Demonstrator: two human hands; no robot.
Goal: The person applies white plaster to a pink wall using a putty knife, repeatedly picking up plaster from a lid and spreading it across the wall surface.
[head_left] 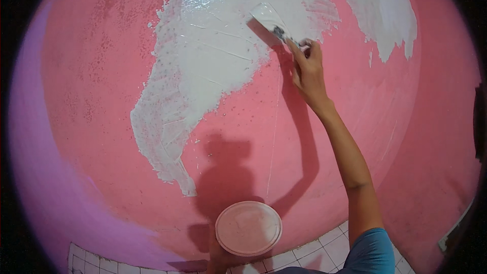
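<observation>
My right hand [308, 73] is raised to the wall [238, 132], its fingers closed round the handle of a putty knife [269, 19]. White putty coats the knife's broad blade, which lies at the lower right edge of a large white putty patch [208, 61]. Low in front of me is a round pinkish lid-like disc [247, 228] with a raised rim and a pale smear on its right side. My left hand [215, 253] supports it from the left and below; its fingers are mostly hidden behind the disc.
The wall is pink, with a purple painted band [30, 137] along the left. Another white putty patch [383, 15] is at the upper right. White floor tiles [324, 246] run along the wall's foot. Shadows of my arm and body fall on the wall.
</observation>
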